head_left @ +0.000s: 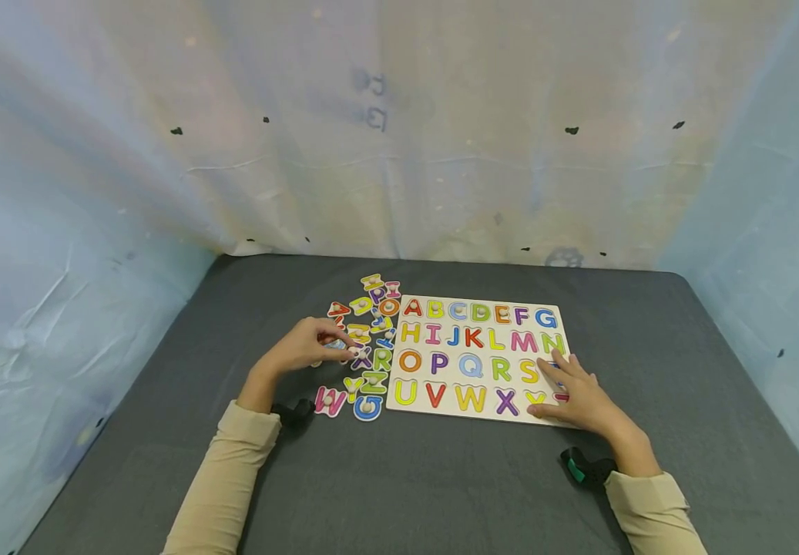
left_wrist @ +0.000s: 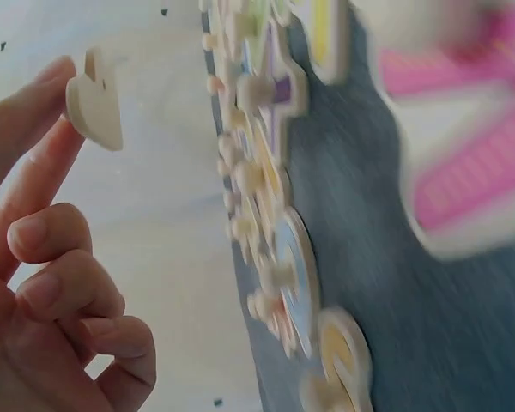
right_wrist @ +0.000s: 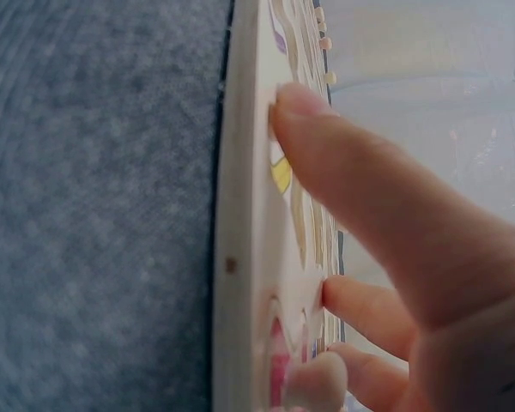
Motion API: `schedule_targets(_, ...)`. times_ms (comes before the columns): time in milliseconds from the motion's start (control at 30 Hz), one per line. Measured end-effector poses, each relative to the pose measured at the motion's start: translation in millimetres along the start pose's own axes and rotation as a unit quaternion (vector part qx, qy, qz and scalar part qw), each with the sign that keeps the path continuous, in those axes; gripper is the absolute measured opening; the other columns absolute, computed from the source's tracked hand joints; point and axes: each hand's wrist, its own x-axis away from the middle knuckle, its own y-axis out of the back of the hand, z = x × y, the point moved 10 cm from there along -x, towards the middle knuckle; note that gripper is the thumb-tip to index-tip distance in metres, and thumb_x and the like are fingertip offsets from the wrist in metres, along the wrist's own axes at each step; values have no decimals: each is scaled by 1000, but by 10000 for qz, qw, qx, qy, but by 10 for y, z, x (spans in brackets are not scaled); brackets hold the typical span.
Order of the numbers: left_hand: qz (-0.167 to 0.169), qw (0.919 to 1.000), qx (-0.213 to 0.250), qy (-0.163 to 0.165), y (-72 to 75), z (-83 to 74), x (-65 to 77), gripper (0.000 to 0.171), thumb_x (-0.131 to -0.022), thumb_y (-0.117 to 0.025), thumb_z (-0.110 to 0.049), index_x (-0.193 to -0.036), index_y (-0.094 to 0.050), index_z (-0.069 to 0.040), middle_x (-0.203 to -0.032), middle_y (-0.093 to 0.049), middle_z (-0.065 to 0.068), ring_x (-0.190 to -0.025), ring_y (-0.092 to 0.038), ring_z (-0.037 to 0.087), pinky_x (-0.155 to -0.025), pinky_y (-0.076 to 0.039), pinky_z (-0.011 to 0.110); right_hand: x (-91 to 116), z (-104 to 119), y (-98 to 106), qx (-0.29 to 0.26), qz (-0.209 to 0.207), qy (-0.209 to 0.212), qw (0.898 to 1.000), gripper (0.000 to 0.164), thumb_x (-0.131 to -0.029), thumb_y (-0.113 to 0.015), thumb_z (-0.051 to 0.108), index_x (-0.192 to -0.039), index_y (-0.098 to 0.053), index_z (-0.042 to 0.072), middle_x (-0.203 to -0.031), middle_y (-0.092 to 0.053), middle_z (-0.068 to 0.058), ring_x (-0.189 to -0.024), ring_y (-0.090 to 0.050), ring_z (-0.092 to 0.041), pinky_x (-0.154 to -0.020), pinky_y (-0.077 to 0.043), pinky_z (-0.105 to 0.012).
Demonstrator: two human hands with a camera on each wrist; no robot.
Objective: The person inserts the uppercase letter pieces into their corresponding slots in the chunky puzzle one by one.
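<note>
My left hand (head_left: 304, 345) pinches a small wooden piece (left_wrist: 96, 107) between thumb and fingertip, raised off the table in the left wrist view. Its printed face is turned away, so its letter cannot be read. Below and around that hand lie loose letter pieces with knobs, among them a purple X (head_left: 362, 357), a green R (head_left: 382, 359) and a pink piece (head_left: 330, 401). My right hand (head_left: 575, 395) rests on the lower right corner of the alphabet board (head_left: 441, 401), fingers spread. A pink letter with a round knob (right_wrist: 319, 382) shows on the board near that hand.
The board's top row holds several knobbed letters, such as the red A (head_left: 412, 307). A blue-rimmed G piece (head_left: 367, 408) lies at the near end of the loose pile. Dark grey cloth covers the table (head_left: 427, 486), and pale sheeting (head_left: 441, 154) hangs behind it.
</note>
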Motion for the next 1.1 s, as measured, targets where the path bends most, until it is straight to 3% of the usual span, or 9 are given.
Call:
schedule_targets(200,-146,9996,-17,-243,-67,-172,-182,20,-82,-77,-22,-97,-77,-9,-68,-50,1,-57,-35,6,-55,-31,21,-8,4,15,81,-27,16,10000,92,-74,-79,43,-146,-38,3,-155,-21,-31,-140,-14,-59,-103,-13,-79)
schedule_targets(767,-457,9959,214,-744,-419,-684,-705,16,-82,-77,-19,-94,-77,-9,-67,-44,-3,-63,-35,12,-60,-30,22,2,26,12,10,-64,50,10000,92,-74,-80,42,-146,-39,2,-155,-22,-32,-140,-14,-60,-103,-13,-79)
schedule_targets(1100,-469,9955,314,-754,-702,-883,-951,17,-82,-77,-23,-95,-77,-11,-68,-41,-2,-65,-34,12,-62,-28,21,6,23,5,38,-126,108,9999,91,-74,-80,41,-145,-40,2,-154,-23,-32,-140,-15,-60,-102,-14,-79)
